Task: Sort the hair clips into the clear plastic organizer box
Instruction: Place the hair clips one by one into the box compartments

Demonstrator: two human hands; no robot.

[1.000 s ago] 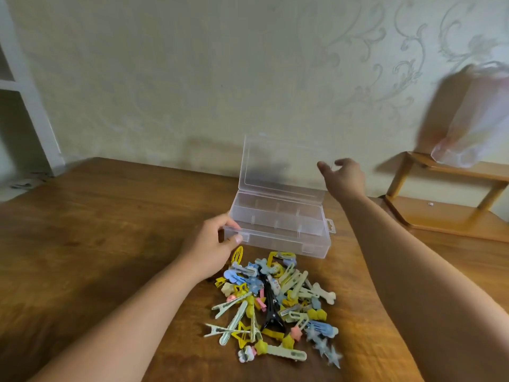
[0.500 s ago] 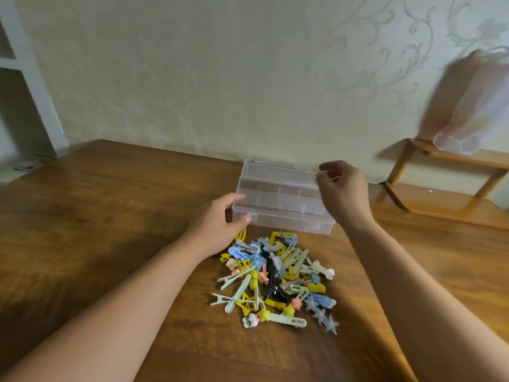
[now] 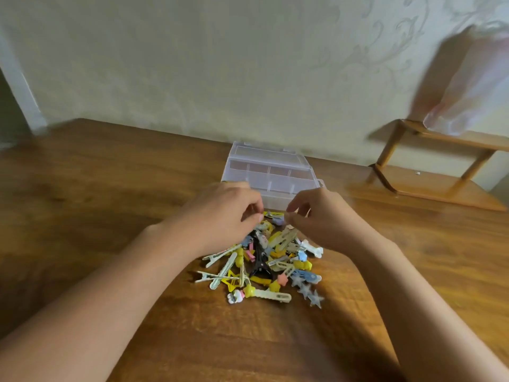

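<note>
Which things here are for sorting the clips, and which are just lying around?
For the job:
hair clips piled on the table
clear organizer box behind the pile
left hand and right hand at the pile's far edge

Just lying about:
wooden rack
plastic bag

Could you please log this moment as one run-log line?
left hand: over hair clips | right hand: over pile | organizer box: open, compartments empty

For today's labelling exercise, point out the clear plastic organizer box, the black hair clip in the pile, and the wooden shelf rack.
Clear plastic organizer box (image 3: 271, 172), head view, on a divider wall.
Black hair clip (image 3: 260, 261), head view, on its middle.
Wooden shelf rack (image 3: 429, 186), head view, on its bottom board.
</note>
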